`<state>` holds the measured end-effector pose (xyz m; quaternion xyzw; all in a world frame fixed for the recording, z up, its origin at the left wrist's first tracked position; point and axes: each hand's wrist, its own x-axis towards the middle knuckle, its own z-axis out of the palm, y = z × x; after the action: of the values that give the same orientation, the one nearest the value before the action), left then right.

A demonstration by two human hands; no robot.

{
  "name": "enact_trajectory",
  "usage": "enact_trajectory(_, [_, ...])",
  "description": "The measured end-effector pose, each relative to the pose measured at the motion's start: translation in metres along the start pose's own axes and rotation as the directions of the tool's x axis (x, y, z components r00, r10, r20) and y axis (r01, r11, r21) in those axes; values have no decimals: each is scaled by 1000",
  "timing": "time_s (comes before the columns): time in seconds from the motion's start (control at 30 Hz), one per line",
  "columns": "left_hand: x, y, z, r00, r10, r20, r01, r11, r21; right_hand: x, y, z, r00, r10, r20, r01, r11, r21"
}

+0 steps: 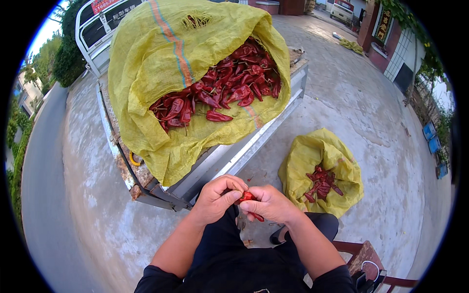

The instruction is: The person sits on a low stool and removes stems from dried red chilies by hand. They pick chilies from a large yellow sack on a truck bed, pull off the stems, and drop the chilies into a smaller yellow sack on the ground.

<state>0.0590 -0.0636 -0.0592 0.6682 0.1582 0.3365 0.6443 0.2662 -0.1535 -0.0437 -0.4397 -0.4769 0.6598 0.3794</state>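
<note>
A dried red chili pepper (247, 196) is between my two hands, over my lap. My right hand (274, 203) is closed around its body, and the tip pokes out below the fingers. With thumb and fingers pinched, my left hand (217, 198) grips the pepper's upper end; the stem itself is hidden. Ahead, a large yellow woven sack (146, 63) lies on its side with its mouth toward me, full of dried red chili peppers (229, 80). Right of my hands, a smaller yellow sack (300, 161) stands open on the ground, with several peppers (322, 184) inside.
The large sack rests on the metal bed of a truck (254, 144), whose corner comes close to my left hand. A yellow ring (136, 159) lies on the bed. At lower right is a dark red chair (364, 259) with a white cable (370, 263). Concrete ground surrounds me.
</note>
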Motion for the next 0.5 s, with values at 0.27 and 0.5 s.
enact_trajectory(0.27, [-7, -23, 26, 978, -108, -180, 32, 924, -381, -7, 8, 3, 991, -76, -110, 74, 997, -26])
enact_trajectory(0.5, [-1, -36, 30, 930, -217, -295, 35, 854, -518, -14, 13, 4, 970, -233, -75, 219, 963, -159])
